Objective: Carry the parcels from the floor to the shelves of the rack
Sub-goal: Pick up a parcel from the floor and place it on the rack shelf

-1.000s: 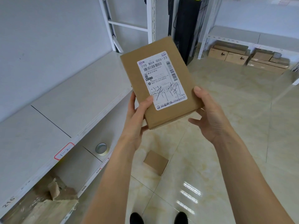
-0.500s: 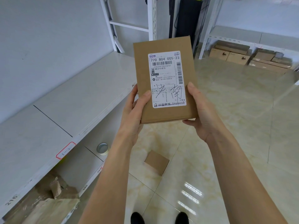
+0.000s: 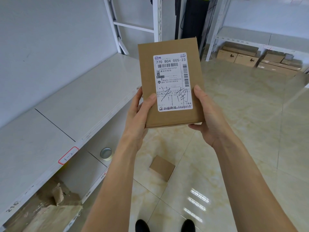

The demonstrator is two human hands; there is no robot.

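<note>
I hold a flat brown cardboard parcel (image 3: 147, 67) upright in front of me, its white shipping label facing me. My left hand (image 3: 138, 114) grips its lower left edge, thumb on the front. My right hand (image 3: 205, 114) grips the lower right edge and supports the bottom. A second, smaller brown parcel (image 3: 161, 168) lies on the tiled floor below, between my arms. The white rack shelf (image 3: 70, 101) runs along my left, bare on its upper level.
A roll of tape (image 3: 106, 154) sits on the lower shelf, with torn cardboard scraps (image 3: 55, 198) nearer me. A second rack (image 3: 250, 36) at the back right has several brown boxes (image 3: 240, 57) under it. A black unit (image 3: 195, 22) stands behind. My shoes (image 3: 142, 226) show at the bottom.
The parcel has turned from a tilt to upright with its label squared toward me, and has shifted slightly right; both hands keep their grip.
</note>
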